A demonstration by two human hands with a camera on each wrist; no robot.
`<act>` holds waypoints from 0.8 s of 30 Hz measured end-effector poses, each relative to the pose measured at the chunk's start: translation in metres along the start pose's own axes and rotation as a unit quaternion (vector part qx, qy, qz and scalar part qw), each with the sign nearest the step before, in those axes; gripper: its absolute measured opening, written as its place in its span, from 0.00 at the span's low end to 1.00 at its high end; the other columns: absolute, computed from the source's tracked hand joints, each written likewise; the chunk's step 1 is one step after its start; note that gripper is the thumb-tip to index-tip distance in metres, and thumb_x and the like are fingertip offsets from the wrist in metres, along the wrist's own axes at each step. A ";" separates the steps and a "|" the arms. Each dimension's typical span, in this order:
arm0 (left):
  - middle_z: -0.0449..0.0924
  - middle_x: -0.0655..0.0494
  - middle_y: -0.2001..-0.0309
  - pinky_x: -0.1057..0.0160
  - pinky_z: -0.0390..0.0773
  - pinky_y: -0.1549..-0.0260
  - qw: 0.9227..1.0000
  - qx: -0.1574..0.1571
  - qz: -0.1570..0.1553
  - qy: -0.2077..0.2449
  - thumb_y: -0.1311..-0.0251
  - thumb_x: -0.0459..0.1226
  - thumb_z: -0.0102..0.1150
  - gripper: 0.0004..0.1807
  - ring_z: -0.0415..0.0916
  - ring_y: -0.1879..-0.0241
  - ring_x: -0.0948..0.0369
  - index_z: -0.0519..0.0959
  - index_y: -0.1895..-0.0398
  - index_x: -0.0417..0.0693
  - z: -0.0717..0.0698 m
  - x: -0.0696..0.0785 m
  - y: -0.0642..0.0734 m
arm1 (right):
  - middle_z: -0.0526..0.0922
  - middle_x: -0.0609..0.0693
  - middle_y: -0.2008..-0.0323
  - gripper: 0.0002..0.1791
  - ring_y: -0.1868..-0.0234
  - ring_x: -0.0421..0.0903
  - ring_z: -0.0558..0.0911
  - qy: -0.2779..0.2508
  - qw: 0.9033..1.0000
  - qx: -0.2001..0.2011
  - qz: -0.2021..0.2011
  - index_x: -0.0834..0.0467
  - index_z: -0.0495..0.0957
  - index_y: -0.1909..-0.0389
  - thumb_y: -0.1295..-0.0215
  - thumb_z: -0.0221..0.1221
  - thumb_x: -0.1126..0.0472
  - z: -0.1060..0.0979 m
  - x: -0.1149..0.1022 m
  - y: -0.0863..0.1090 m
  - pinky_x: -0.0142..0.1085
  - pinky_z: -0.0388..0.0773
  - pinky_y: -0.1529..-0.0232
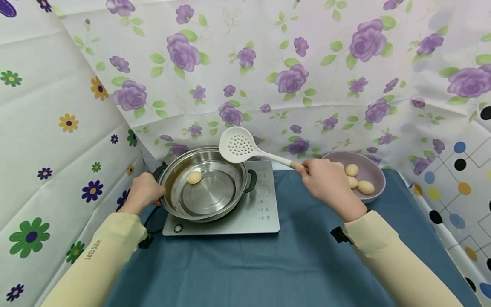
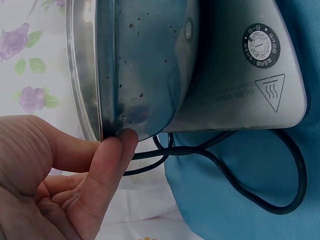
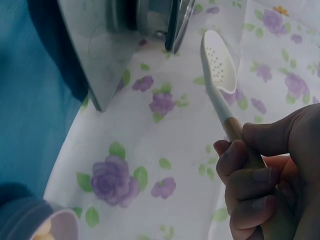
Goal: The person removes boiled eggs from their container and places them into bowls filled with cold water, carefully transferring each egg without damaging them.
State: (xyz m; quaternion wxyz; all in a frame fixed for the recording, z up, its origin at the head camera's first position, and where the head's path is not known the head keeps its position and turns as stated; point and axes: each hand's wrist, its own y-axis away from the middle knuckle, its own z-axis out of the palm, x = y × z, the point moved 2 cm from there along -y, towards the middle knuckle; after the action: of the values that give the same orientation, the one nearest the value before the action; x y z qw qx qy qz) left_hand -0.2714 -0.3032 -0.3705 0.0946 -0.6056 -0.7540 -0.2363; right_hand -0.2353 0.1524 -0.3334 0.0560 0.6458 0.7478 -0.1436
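My right hand [image 1: 326, 179] grips the wooden handle of a white slotted spoon [image 1: 238, 145], its fingers curled round it in the right wrist view. The perforated head is raised over the right rim of a steel pot [image 1: 209, 215]. One light brown egg [image 1: 194, 177] lies in the pot, left of the middle. At the pot's left side my left hand [image 1: 142, 192] holds the edge beside the dark handle. In the left wrist view, thumb and fingers [image 2: 107, 155] pinch the pot there.
The pot stands on a silver induction cooker [image 1: 264, 213] with a black cord [image 2: 240, 185] at its left. On the right, behind my right hand, a mauve bowl [image 1: 377, 175] holds several eggs [image 1: 365, 187]. A blue cloth [image 1: 245, 268] covers the table; flowered sheets [image 1: 268, 55] hang behind it.
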 end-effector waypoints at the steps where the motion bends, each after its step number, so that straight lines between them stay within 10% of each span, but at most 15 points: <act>1: 0.80 0.49 0.87 0.61 0.75 0.85 1.000 0.000 0.000 -0.001 0.50 0.32 0.51 0.11 0.78 0.88 0.59 0.81 0.81 0.35 0.000 0.000 0.000 | 0.68 0.50 0.87 0.17 0.88 0.48 0.65 0.002 1.000 0.002 0.000 0.49 0.76 0.75 0.31 0.48 0.46 0.002 -0.003 -0.001 0.39 0.59 0.87; 24: 0.80 0.49 0.87 0.61 0.75 0.86 1.000 0.007 0.001 -0.004 0.51 0.31 0.50 0.11 0.78 0.88 0.59 0.81 0.81 0.34 0.000 0.000 0.000 | 0.66 0.49 0.88 0.18 0.91 0.45 0.65 0.146 0.983 0.078 -0.080 0.56 0.73 0.77 0.33 0.51 0.48 0.039 -0.061 -0.016 0.37 0.58 0.92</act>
State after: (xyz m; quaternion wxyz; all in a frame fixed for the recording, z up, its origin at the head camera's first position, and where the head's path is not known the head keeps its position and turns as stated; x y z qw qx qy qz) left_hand -0.2715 -0.3034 -0.3703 0.0961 -0.6067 -0.7552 -0.2287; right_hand -0.2456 0.0807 -0.3520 -0.1160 0.6003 0.7837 -0.1098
